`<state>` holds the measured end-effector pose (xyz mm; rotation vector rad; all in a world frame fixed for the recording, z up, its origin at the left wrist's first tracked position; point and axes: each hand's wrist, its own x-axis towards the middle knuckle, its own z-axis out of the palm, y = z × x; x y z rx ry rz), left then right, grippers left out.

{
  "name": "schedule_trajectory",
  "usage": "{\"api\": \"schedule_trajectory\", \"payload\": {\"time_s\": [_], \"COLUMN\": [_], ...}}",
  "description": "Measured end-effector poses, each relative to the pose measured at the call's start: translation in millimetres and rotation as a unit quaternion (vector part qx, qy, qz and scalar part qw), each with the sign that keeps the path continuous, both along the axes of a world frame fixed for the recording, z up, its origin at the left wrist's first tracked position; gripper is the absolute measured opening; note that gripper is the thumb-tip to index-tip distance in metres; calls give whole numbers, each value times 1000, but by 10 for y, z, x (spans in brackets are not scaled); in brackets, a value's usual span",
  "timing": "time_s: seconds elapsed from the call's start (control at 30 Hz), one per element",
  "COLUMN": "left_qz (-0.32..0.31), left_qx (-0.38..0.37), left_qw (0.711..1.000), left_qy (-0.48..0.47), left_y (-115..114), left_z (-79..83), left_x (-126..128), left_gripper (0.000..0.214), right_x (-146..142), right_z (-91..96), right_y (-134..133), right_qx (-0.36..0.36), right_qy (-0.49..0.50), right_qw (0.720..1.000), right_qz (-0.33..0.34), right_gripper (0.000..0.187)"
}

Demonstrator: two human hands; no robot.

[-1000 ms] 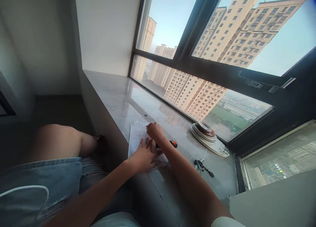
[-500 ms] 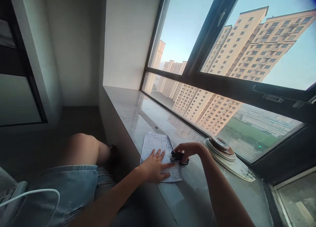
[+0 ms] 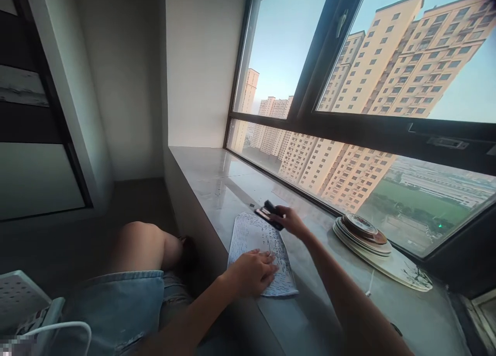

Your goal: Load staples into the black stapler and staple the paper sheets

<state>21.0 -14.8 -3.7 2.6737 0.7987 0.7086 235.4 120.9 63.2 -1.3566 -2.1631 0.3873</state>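
Observation:
My left hand (image 3: 253,272) lies on the sheets of paper (image 3: 251,237), which are covered with rows of handwriting. Its fingers are stretched out and rest on the lower right part of the page. My right hand (image 3: 290,220) grips a black stapler (image 3: 267,215) above the far right corner of the sheets. The stapler's jaws are apart and point toward the far left. Just beyond the paper, a tiny dark object (image 3: 251,205) lies on the sill, too small to name.
The paper lies on a glossy grey window sill (image 3: 205,172). A stack of plates (image 3: 364,237) stands by the window, right of my right arm. A dark window frame (image 3: 306,113) borders the sill. My bent knee (image 3: 139,242) is at the left, below the sill.
My right hand has lifted the stapler from the paper's right edge to its far right corner. My left hand's fingers, spread before, are now closer together on the page. The view has shifted a little.

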Motion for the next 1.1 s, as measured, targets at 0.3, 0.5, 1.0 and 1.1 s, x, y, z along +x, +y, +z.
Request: {"api": "schedule_trajectory", "payload": {"time_s": [0.3, 0.5, 1.0, 1.1], "left_qz": [57, 129, -112, -127], "left_qx": [-23, -213, -363, -356], "left_qw": [983, 862, 624, 631], "left_qy": [-172, -441, -683, -677], "left_y": [-100, 160, -298, -432], "left_z": [291, 319, 956, 1055], "left_x": [-86, -338, -435, -424], "left_gripper": [22, 8, 41, 42], "right_x": [-650, -429, -239, -219], "right_z": [-418, -369, -437, -431], "right_y": [-249, -220, -121, -133], "right_qx": [18, -112, -136, -154], "right_qy": [88, 122, 116, 125], "right_qw": [990, 966, 953, 947], "right_qz": [113, 198, 244, 252], "right_gripper": [33, 48, 46, 48]}}
